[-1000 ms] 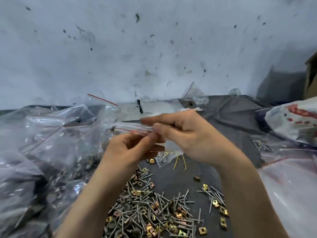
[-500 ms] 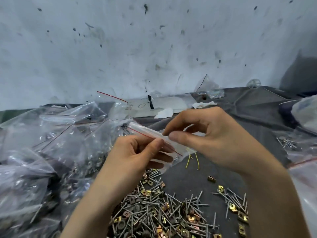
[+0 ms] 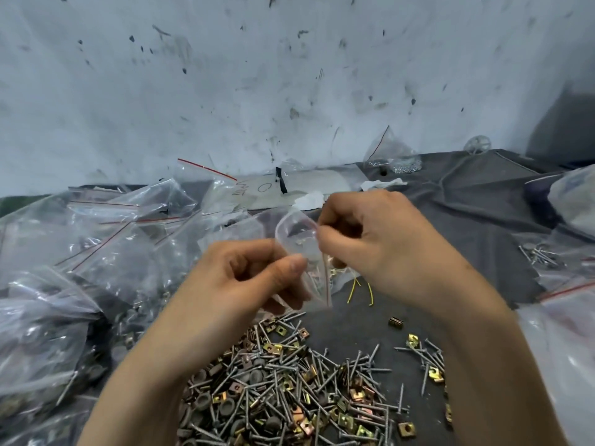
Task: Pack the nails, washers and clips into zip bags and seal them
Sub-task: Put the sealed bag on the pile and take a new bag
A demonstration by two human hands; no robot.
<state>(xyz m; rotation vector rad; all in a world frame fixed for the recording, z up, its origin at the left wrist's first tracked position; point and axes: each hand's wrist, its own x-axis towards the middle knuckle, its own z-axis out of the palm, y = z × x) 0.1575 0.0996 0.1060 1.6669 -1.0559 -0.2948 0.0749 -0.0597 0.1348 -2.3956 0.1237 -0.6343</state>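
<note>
A small clear zip bag (image 3: 297, 235) with a red seal line hangs between my hands, its mouth pulled open into a loop. My left hand (image 3: 248, 278) pinches the near lip with thumb and fingers. My right hand (image 3: 373, 239) pinches the far lip. Below the hands a heap of grey nails, dark round washers and gold clips (image 3: 283, 387) lies on the dark cloth (image 3: 467, 204). A smaller scatter of nails and clips (image 3: 425, 358) lies to the right.
A mound of clear zip bags (image 3: 96, 252), many filled, covers the left side. More bags (image 3: 566, 317) lie at the right edge. A bag of small metal parts (image 3: 392, 159) leans on the stained white wall. Two yellow wire bits (image 3: 360, 289) lie behind the heap.
The bag's mouth was flat and closed between my fingers; now it is pulled apart into an open loop. Both hands stay on the bag.
</note>
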